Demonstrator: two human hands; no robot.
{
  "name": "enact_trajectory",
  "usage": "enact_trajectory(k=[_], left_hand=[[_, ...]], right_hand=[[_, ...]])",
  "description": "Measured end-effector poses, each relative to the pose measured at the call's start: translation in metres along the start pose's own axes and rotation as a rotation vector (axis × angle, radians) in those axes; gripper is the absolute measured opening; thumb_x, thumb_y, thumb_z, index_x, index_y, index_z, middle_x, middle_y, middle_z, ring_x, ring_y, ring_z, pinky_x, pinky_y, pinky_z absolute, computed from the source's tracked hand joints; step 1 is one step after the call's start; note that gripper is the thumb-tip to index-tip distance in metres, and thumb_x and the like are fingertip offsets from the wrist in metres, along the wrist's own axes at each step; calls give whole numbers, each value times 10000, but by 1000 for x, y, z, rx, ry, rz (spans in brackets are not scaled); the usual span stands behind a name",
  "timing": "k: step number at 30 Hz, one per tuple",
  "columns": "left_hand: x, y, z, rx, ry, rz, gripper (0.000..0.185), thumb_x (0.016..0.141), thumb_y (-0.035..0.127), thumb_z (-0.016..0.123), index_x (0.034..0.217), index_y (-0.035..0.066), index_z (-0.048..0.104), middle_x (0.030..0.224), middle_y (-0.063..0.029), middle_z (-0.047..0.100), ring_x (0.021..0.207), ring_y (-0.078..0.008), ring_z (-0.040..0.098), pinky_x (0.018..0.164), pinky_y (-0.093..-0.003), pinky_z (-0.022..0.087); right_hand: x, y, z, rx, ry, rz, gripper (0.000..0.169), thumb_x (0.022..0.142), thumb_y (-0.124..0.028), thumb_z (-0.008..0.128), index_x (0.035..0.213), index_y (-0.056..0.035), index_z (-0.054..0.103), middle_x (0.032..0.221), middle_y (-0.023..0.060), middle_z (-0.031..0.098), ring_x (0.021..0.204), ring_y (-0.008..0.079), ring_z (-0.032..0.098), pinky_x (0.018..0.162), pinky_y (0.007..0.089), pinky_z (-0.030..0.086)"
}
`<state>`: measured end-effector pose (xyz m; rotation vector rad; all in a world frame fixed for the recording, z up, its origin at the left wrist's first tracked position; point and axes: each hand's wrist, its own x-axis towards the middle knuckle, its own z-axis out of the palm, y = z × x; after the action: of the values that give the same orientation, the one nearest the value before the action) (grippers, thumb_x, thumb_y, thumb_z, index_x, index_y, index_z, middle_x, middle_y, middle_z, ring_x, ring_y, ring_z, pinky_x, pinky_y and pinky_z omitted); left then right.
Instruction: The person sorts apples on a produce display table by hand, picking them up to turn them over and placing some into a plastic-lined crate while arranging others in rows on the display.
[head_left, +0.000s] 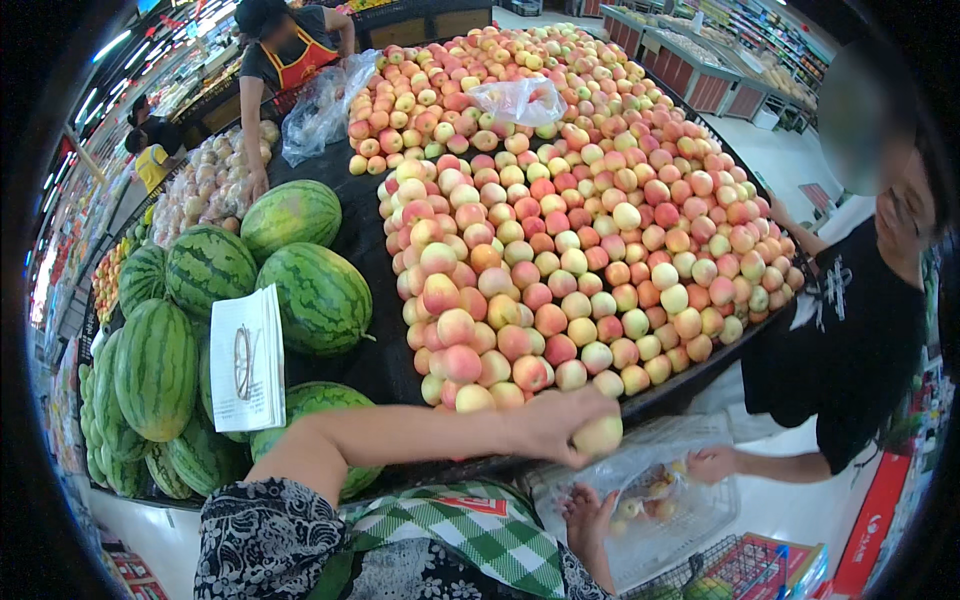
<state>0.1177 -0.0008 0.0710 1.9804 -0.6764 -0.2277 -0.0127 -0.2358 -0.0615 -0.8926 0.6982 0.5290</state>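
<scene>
My left hand (551, 429) grips a pale yellow-green apple (598, 436), held above the near edge of the apple display. That forearm reaches across my body from the left. Lower down, my right hand (589, 517) is empty, its fingers apart, beside a white plastic crate (720, 510). A clear plastic bag (660, 476) with several apples lies in or over this crate; whether my right hand touches it I cannot tell. Another person's hand (709, 463) is at the bag's right side. Red and yellow apples (570, 285) are heaped in rows before me.
Watermelons (157, 371) are piled at left, with an open notebook (247, 360) and eyeglasses (242, 361) on them. A person in a red apron (304, 60) reaches over bagged produce (214, 172). Another person in black (847, 337) stands right. A shopping cart (720, 566) is below.
</scene>
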Motion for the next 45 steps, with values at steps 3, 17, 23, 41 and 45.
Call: enact_trajectory(k=[3, 17, 23, 41, 45], left_hand=[[15, -19, -102, 58, 240, -249, 702, 660, 150, 805, 1265, 54, 462, 1135, -147, 579, 1062, -285, 577, 885, -403, 485], [37, -309, -401, 1045, 641, -674, 560, 733, 430, 675, 1181, 114, 564, 1018, -187, 659, 980, -365, 627, 863, -501, 444], [34, -348, -426, 993, 451, -819, 668, 770, 471, 639, 1311, 115, 479, 1161, -207, 620, 1113, -368, 584, 957, -545, 404], [7, -294, -401, 995, 561, -511, 804, 747, 478, 718, 1423, 189, 394, 1372, -167, 472, 1275, -356, 429, 1044, -520, 329], [40, -256, -336, 1062, 529, -211, 772, 728, 377, 754, 1396, 178, 422, 1376, -129, 464, 1268, -339, 416, 1046, -507, 318]], right_hand=[[6, 12, -20, -145, -27, -1, 719, 928, -712, 268, 1043, -89, 609, 1011, 96, 629, 857, 262, 593, 775, 381, 452], [32, 36, -21, -207, 1, 278, 350, 905, -338, 616, 1095, -47, 574, 956, 63, 635, 860, 198, 604, 786, 297, 491], [30, 33, -15, -273, 40, 292, 306, 918, -319, 601, 1070, -55, 580, 938, 53, 635, 841, 190, 603, 772, 300, 494], [0, 29, -9, -112, 125, 319, 211, 934, -241, 604, 1078, -92, 563, 872, 26, 633, 747, 138, 604, 633, 284, 517], [25, 51, -35, -539, 116, 52, 459, 938, -378, 597, 1235, -60, 452, 958, 82, 630, 801, 196, 586, 659, 320, 458]])
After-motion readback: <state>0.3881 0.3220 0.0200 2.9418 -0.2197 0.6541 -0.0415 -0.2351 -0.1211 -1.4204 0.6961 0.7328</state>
